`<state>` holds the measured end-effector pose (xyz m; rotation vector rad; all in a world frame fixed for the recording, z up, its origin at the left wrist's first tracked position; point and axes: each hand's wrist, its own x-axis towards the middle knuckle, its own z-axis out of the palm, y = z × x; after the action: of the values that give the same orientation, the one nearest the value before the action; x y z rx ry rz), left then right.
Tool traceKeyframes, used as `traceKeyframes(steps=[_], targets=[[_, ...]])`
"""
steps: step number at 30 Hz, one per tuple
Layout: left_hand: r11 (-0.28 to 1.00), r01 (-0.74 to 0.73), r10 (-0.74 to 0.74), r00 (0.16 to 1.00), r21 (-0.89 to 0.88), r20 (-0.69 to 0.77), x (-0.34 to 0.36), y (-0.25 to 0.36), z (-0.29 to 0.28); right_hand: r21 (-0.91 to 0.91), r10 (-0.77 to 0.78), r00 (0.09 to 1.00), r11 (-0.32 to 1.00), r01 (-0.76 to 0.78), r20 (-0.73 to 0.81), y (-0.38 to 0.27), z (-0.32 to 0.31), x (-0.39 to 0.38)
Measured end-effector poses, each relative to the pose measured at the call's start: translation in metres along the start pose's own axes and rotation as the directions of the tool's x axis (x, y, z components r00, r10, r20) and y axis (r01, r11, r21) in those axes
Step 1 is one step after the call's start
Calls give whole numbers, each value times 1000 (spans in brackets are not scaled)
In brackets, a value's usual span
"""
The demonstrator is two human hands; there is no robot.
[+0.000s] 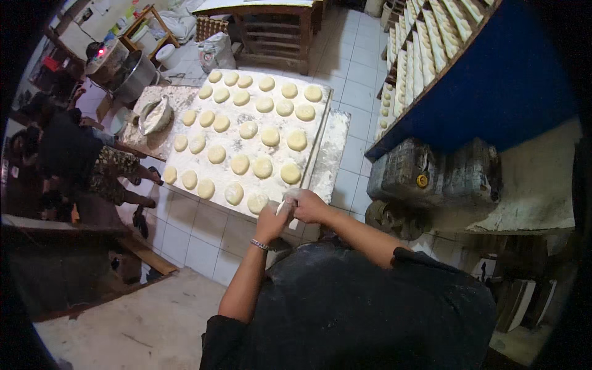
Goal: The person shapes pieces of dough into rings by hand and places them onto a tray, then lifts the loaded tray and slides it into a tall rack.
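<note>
Your left hand [271,222] and right hand [308,206] meet at the near edge of the floured board [317,132], and together they are closed around a small piece of dough [285,203]; your left fingers curl up against it from below while your right fingers fold over its top, so only a pale sliver of it shows between them. A thin bracelet [259,245] sits on your left wrist. Just beyond your hands, the board lies on the surface [336,154] and carries rows of flattened dough rounds [246,132], each one apart from its neighbours, the nearest of them just beside your left hand. At the far left corner of the surface, a metal bowl [155,115] dusted with flour rests tilted. Left of the surface, a person in dark clothes [80,157] crouches on the white tiled floor [197,234]. To your right, dark plastic jerrycans [431,169] stand against a blue wall, and above them wooden racks [425,43] hold more trays of dough. Farther back, a large metal pot [132,77] and a wooden table [271,31] stand near the wall.
</note>
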<state>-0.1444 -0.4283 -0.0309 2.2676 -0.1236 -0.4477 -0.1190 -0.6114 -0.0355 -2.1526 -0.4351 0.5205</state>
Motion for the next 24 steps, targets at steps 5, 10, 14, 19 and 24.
traceKeyframes(steps=[5,10,14,19,24], targets=[[581,367,-473,879,-726,65,5,23,13,495,92,992,860,-125,90,9,-30,-9],[464,192,-333,943,-864,31,3,41,28,930,195,948,222,-294,253,7,-9,-2],[243,245,-285,943,-938,172,-5,24,26,661,432,902,674,-330,10,-38,-13,1],[137,123,-185,978,-983,96,-27,21,-8,381,498,865,813,-440,-63,-23,22,10],[479,263,-220,960,-838,175,-39,-29,-11,11,368,924,930,-369,-110,-56,44,3]])
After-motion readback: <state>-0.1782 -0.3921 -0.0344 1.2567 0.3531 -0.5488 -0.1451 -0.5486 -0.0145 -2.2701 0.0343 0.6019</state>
